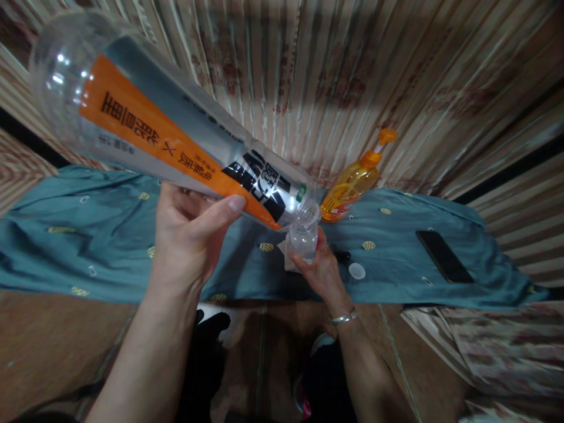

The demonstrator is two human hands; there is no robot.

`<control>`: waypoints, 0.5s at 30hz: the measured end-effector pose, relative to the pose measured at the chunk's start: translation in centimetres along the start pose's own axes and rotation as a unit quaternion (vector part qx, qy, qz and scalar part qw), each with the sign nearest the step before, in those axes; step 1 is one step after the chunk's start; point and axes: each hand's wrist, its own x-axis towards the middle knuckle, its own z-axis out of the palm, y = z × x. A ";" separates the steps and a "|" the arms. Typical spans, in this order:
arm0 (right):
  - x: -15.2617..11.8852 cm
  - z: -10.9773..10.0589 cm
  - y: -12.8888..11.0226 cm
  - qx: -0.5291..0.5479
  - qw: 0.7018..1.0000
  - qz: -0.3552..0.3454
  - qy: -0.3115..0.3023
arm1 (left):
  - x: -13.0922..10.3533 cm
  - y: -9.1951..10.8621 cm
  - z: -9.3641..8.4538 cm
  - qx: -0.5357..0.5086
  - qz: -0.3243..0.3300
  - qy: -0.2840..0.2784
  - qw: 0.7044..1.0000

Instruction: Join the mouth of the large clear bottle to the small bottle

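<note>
My left hand (194, 229) is closed around a large clear plastic bottle (176, 135) with an orange, grey and black label. The bottle is tilted, its base up at the upper left and its mouth down at the right. My right hand (319, 267) grips a small clear cup-like container (304, 241) right below the bottle's mouth. Whether the two rims touch, I cannot tell. Whether liquid is running between them does not show clearly. A pale piece of paper or tissue (287, 258) lies by the right hand's fingers.
A pump bottle (350, 185) of orange liquid stands behind my right hand. A small white lid (356, 271), a dark small object (342, 256) and a black phone (444, 256) lie on the teal cloth (247, 270). Striped curtains (352, 76) hang behind.
</note>
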 end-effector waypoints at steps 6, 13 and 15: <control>0.1 0.0 0.1 -0.001 1.000 0.000 0.006 | 0.0 -0.1 -0.1 0.000 0.006 -0.007 1.000; 0.1 -0.1 -0.2 0.015 1.000 0.009 -0.009 | 0.0 -0.2 -0.3 0.006 0.001 -0.007 1.000; 0.1 -0.1 -0.2 0.012 1.000 0.007 -0.005 | 0.0 -0.2 -0.4 0.004 0.002 -0.011 1.000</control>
